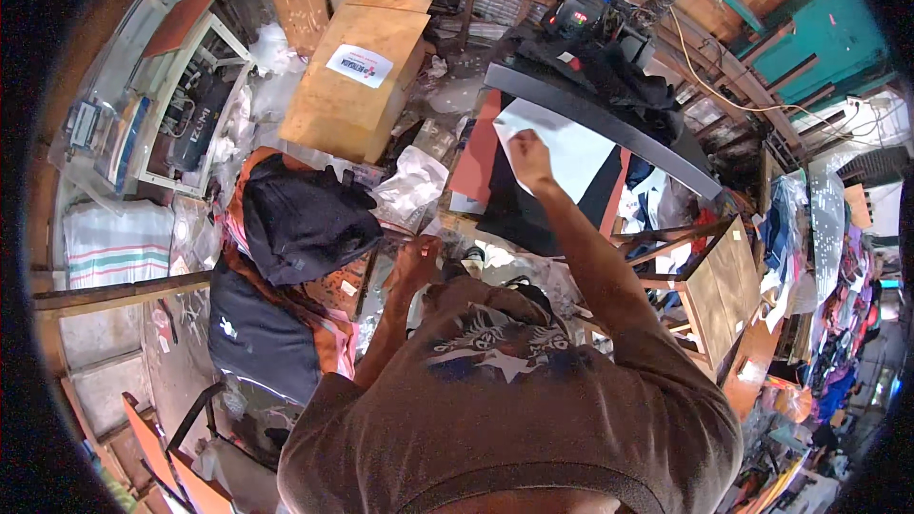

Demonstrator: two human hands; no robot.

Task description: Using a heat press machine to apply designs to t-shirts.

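Observation:
A white sheet (562,128) lies over black fabric (519,224) on the red pad (468,171) of a heat-press-like machine, below its long grey bar (676,157). My right hand (531,157) is on the white sheet with fingers curled; what is in them, if anything, is unclear. My left hand (414,259) is closed near the knees, to the right of a bundle of dark cloth (305,224); whatever it grips is too small to name.
Around me are a stack of brown boards (343,95), a wooden stool-like frame (714,286), a dark folded garment (257,333), a striped sack (119,238), a metal-framed machine (190,105) and hanging coloured clothes (847,324) at the right.

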